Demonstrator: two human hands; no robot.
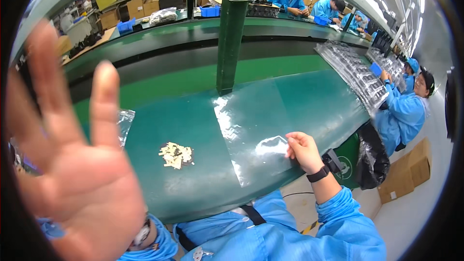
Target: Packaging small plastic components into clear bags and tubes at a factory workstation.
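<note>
My left hand (84,179) is raised close to the camera, palm showing, its spread fingers stretched out and holding nothing. On the right, my right hand (304,152) is over the green table surface (198,116), its fingertips pinched together at the right part of a clear plastic sheet (256,140). Whether they grip the sheet or something small cannot be made out. Left of the sheet lies a small heap of pale and dark little pieces (176,155). A clear plastic bag (126,120) shows partly behind my left hand.
A green post (232,48) rises at the table's far edge, before a dark conveyor belt (169,50). Packs of plastic-wrapped dark parts (355,70) lie at the far right. Near them, a person in blue (403,111) works. A black bag (374,157) hangs beside cardboard boxes (406,171).
</note>
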